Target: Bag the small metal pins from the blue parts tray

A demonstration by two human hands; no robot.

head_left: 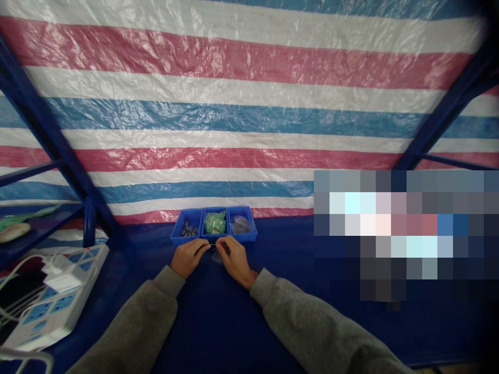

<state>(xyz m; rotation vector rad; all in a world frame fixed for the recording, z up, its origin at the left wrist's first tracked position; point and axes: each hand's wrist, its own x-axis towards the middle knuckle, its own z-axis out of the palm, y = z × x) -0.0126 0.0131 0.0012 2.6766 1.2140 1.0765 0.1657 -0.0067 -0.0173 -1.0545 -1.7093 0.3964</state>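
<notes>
My left hand (189, 256) and my right hand (234, 257) meet over the dark blue table (296, 311), just in front of a blue three-part bin (213, 238). Both hands are pinched on a thin, small metal piece (212, 245) stretched between their fingertips. Under my right hand lies something small and clear, like a plastic bag. The bin's left part holds dark metal pins (188, 228), the middle part green pieces (215, 223), the right part clear bags (240, 224). Grey sleeves cover both arms.
A white power strip with blue sockets (58, 301), plugs and white cables lies at the left edge. Blue frame posts (54, 140) rise at left and right. A red, white and blue striped tarp (241, 104) hangs behind. A blurred-out patch covers the right.
</notes>
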